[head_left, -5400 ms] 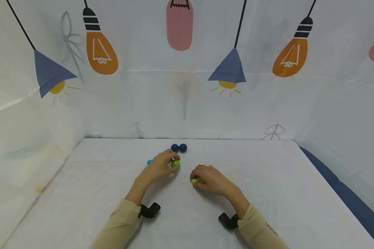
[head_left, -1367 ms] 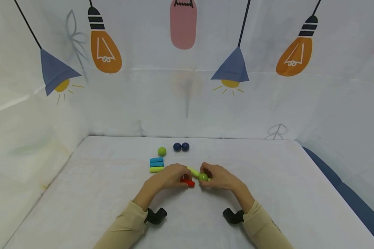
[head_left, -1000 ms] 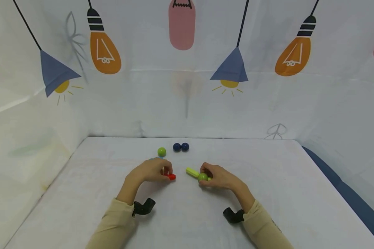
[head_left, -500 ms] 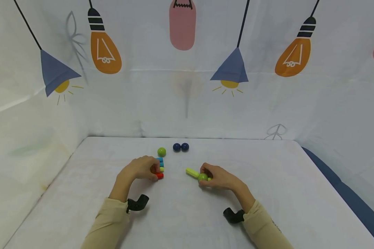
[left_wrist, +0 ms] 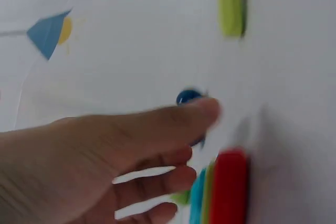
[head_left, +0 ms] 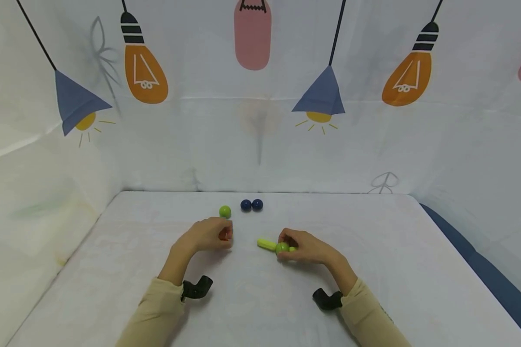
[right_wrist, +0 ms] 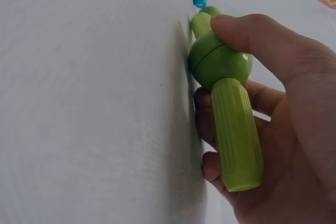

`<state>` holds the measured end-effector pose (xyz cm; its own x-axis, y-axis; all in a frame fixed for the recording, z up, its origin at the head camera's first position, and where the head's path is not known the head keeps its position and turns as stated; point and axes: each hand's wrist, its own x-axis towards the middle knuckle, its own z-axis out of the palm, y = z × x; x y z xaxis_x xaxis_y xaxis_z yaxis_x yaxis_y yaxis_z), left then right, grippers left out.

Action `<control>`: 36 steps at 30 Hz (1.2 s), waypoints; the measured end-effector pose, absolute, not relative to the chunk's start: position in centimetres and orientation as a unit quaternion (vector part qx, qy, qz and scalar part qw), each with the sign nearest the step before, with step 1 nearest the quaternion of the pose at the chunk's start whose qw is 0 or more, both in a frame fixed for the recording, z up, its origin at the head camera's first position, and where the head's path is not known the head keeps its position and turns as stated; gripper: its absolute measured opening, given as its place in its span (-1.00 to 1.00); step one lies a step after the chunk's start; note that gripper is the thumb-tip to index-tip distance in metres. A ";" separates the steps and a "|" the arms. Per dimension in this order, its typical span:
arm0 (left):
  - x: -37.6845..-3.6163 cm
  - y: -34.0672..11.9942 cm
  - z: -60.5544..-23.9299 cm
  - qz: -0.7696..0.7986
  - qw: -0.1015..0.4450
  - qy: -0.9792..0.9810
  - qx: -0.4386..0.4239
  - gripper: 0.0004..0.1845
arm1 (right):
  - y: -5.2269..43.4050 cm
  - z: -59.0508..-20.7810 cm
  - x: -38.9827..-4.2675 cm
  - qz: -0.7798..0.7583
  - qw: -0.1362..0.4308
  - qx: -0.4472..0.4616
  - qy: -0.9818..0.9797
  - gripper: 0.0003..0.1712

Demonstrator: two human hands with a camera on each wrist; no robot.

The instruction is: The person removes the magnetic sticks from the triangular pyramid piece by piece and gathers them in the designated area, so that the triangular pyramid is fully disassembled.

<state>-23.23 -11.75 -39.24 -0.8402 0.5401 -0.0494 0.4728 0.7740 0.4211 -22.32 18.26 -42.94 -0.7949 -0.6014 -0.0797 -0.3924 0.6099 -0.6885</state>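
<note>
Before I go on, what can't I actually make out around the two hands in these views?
- Stack of rods: head view, hidden behind the left hand; left wrist view is blurred and the bottom edge cuts it off.
- Whether the left hand touches the stack: blur, cannot tell.
- Green ball and rods in the right hand: how they join is not visible.
- Dark blue balls: too small for detail.

We see a glossy, smooth green ball (right_wrist: 219,65) joined to ribbed, satin-finish lime plastic sticks (right_wrist: 237,140). The red stick (left_wrist: 229,187) looks smooth and matt. At twelve o'clock, two dark blue balls (head_left: 251,205) shine. Matt white cloth covers the table (head_left: 373,250); the sleeves (head_left: 369,318) are soft beige fabric.
</note>
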 end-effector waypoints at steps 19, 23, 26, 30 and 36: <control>-21.8 -3.9 -42.9 0.145 -0.008 0.920 0.363 -0.76 | 18.4 -43.3 -22.4 -0.354 0.154 -0.307 0.870 -0.68; -21.8 -4.1 -42.5 0.152 0.000 0.916 0.371 -0.76 | 18.4 -43.3 -22.3 -0.349 0.148 -0.307 0.873 -0.69; -21.6 -4.1 -42.1 0.154 0.006 0.916 0.371 -0.76 | 18.5 -43.3 -22.3 -0.346 0.147 -0.307 0.874 -0.69; -21.6 -4.2 -41.8 0.135 0.010 0.919 0.371 -0.78 | 18.6 -43.3 -22.3 -0.338 0.148 -0.304 0.878 -0.67; -21.9 -5.9 -41.0 0.141 0.027 0.922 0.359 -0.83 | 18.9 -43.4 -22.1 -0.346 0.145 -0.298 0.878 -0.66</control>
<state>-21.92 -5.89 -41.02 -0.7413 0.6692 0.0515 0.6538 0.7028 0.2804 -22.11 18.89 -43.36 -0.7802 -0.6236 -0.0483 -0.4226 0.5826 -0.6943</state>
